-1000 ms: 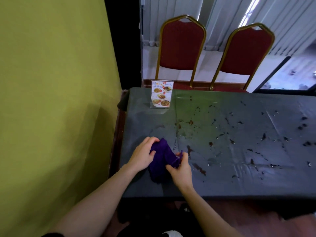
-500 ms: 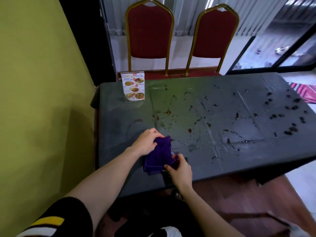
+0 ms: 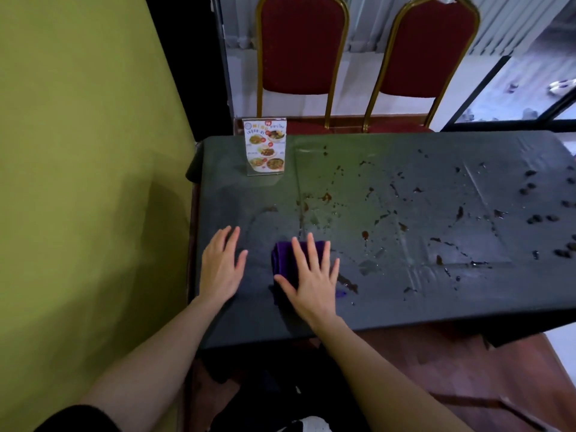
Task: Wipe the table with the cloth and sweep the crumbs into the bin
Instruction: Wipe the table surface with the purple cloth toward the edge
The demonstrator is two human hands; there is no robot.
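Observation:
A folded purple cloth (image 3: 283,260) lies on the dark-covered table (image 3: 405,300) near its front left. My right hand (image 3: 311,279) presses flat on the cloth with fingers spread, covering most of it. My left hand (image 3: 220,265) rests flat on the bare table to the left of the cloth, fingers apart, holding nothing. Brown stains and dark crumbs (image 3: 536,218) are scattered over the middle and right of the table. No bin is in view.
A menu card in a clear stand (image 3: 265,146) stands at the table's back left. Two red chairs with gold frames (image 3: 300,54) stand behind the table. A yellow-green wall (image 3: 78,182) runs close along the left.
Both hands were folding the cloth between them; now the cloth lies flat under my right palm and my left hand has let go and moved left onto the table.

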